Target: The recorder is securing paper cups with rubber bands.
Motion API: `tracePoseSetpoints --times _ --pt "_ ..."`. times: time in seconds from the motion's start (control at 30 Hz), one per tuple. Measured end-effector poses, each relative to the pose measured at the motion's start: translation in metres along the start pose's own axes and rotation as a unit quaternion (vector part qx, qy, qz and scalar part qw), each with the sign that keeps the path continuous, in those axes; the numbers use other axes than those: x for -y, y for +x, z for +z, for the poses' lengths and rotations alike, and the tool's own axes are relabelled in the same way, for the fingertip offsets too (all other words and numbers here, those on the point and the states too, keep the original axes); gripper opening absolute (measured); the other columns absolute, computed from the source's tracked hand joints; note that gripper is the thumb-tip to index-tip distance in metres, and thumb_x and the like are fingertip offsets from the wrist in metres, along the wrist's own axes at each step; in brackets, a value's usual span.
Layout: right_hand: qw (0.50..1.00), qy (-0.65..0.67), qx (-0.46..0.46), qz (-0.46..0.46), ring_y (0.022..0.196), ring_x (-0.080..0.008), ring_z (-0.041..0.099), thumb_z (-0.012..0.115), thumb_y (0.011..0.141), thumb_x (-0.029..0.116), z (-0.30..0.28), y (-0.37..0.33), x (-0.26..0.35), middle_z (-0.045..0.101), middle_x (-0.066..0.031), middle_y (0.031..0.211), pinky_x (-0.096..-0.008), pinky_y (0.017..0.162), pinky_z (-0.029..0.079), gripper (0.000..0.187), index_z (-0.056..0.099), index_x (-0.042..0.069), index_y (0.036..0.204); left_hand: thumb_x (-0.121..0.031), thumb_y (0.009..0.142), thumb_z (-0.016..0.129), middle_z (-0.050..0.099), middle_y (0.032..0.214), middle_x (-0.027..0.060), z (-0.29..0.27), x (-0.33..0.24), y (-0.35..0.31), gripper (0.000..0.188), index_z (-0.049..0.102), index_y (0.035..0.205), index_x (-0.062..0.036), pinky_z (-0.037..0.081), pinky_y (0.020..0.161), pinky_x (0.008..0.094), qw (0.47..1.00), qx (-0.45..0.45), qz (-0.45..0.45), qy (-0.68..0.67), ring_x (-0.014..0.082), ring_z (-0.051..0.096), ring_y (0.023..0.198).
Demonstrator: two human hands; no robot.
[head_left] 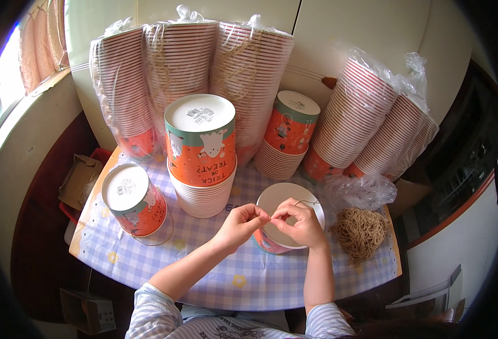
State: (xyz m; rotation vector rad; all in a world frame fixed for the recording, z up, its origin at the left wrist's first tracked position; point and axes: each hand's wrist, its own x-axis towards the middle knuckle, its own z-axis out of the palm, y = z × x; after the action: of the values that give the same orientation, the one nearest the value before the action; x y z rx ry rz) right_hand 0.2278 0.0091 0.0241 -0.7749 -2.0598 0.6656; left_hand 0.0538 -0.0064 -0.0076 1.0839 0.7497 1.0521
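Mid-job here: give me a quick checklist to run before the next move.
1. Left hand and right hand both at the open bucket, pinching: ok.
2. Open bucket mouth-up: ok.
3. Thin cord visible beside the right hand: ok.
4. What each hand pinches: cannot tell, too small.
5. Cord fastened to the open bucket: cannot tell.
6. Twine bundle right of the open bucket, apart from it: ok.
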Motion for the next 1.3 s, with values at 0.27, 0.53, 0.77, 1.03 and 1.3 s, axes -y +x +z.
tracePoseSetpoints --times 0.27,0.53,0.77,1.03,1.3 --pt "1.000 -0.007 0.013 0.010 0.065 -0.0127 0.056 0.063 0.073 0.002 -0.0023 0.0009 0.0013 0.059 -0.0054 0.075 -0.0238 0.059 0.046 0.006 0.060 0.001 0.077 -0.011 0.084 0.056 0.058 0.079 0.0014 -0.0033 0.0044 0.0015 0.013 0.057 0.086 0.0011 0.043 0.068 0.0207 0.998 -0.005 0.055 0.022 0.0056 0.052 0.074" --pt "0.999 -0.001 0.030 0.033 0.066 -0.0139 0.056 0.063 0.070 -0.001 -0.0023 -0.0002 0.0012 0.058 -0.0055 0.074 -0.0245 0.062 0.045 0.007 0.058 0.001 0.075 -0.013 0.085 0.056 0.057 0.077 0.0004 -0.0071 0.0033 0.0015 0.014 0.056 0.085 0.0008 0.042 0.065 0.0192 0.997 -0.012 0.069 0.030 0.0047 0.051 0.072" --pt "0.999 0.012 0.041 0.031 0.068 -0.0137 0.056 0.062 0.071 -0.002 -0.0042 -0.0023 -0.0007 0.057 -0.0064 0.075 -0.0239 0.063 0.045 0.007 0.056 0.000 0.075 -0.012 0.085 0.055 0.057 0.076 -0.0003 -0.0086 0.0056 0.0040 0.013 0.056 0.085 0.0012 0.041 0.062 0.0180 0.995 -0.032 0.075 0.051 0.0037 0.050 0.069" --pt "0.998 0.017 0.053 0.010 0.069 -0.0145 0.053 0.062 0.073 0.001 -0.0048 -0.0033 0.0035 0.055 -0.0062 0.076 -0.0252 0.064 0.043 0.009 0.054 0.000 0.075 -0.012 0.081 0.057 0.052 0.059 -0.0012 -0.0077 0.0062 0.0023 0.013 0.057 0.079 0.0010 0.039 0.050 0.0195 0.971 -0.060 0.113 0.204 0.0021 0.044 0.055" --pt "0.999 0.028 0.043 0.001 0.069 -0.0176 0.053 0.061 0.074 0.003 -0.0005 -0.0011 0.0048 0.055 -0.0069 0.073 -0.0272 0.064 0.043 0.008 0.053 0.001 0.074 -0.012 0.078 0.058 0.054 0.060 0.0009 -0.0066 0.0039 0.0001 0.013 0.057 0.079 0.0014 0.040 0.050 0.0207 0.973 -0.044 0.087 0.210 0.0032 0.046 0.055"
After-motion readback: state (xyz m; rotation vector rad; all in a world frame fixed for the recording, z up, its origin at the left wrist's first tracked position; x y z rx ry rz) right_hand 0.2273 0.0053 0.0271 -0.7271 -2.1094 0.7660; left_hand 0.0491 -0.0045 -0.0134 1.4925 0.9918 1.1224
